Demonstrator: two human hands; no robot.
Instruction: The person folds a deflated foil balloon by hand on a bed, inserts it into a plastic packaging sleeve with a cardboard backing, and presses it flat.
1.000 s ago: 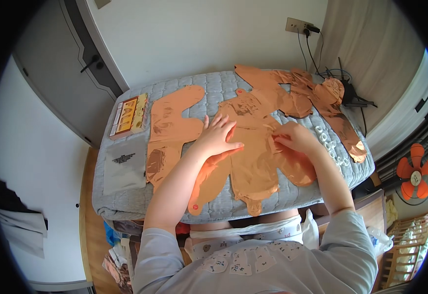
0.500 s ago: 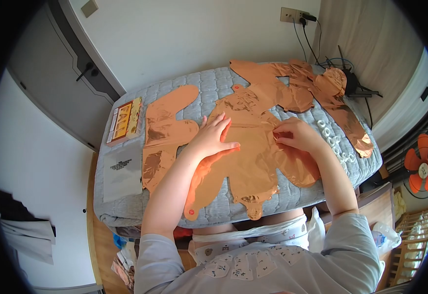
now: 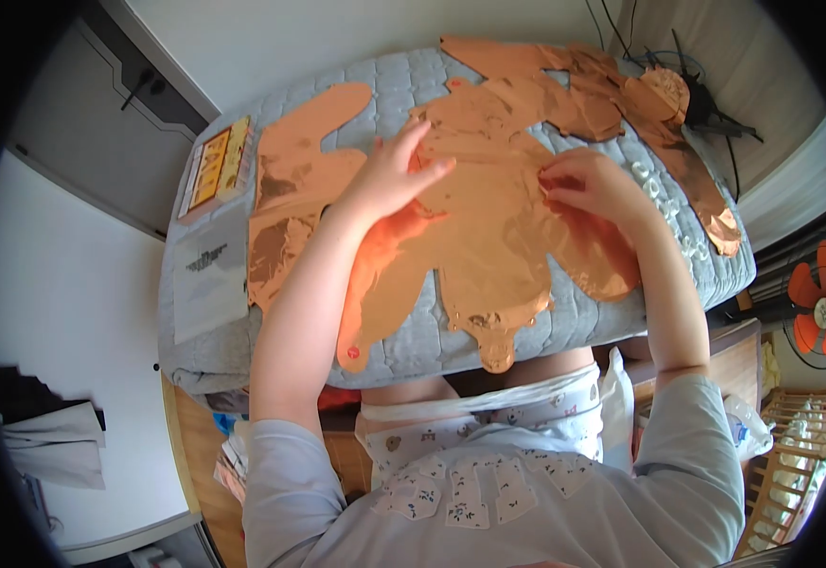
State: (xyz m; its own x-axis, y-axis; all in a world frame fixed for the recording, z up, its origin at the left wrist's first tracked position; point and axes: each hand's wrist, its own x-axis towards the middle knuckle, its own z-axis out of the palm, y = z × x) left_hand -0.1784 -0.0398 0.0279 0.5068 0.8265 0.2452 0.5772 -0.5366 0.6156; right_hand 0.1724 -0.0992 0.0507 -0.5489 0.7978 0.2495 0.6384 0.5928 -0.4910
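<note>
Grey quilted bedding (image 3: pixel 394 80) lies before us; across its middle spreads copper foil (image 3: pixel 488 213) — our left hand (image 3: pixel 400 175) splayed over its left side; our right hand (image 3: pixel 588 185) pinching its right side.

Copper foil (image 3: pixel 488 227) partly hidden under right fingers (image 3: pixel 570 167), print (image 3: pixel 207 257) on pouch (image 3: pixel 210 308) too small to read

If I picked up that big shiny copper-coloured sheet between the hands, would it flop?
The copper-coloured sheet would probably flop, since it lies mostly flat and creased on the quilted bed. It looks thin as foil, so it's likely light for its size. Its glossy surface suggests it might feel slippery.
</note>
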